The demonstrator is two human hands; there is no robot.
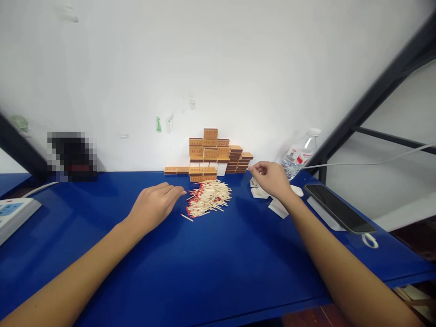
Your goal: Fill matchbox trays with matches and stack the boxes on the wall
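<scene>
Matches [209,198] heaped on blue table [204,263] (white wall [136,59] behind).

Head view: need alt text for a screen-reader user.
A person's left hand is beside a loose pile of red-tipped matches on a blue tabletop; the right hand is near small white pieces. Stacked matchboxes stand behind, by the wall; a plastic bottle and smartphone are at right.

Kinda scuffed white wall [218,68] at 12 o'clock, blue tabletop [204,272] at 6, dark frame bar [405,61] slanting around 2.
</scene>
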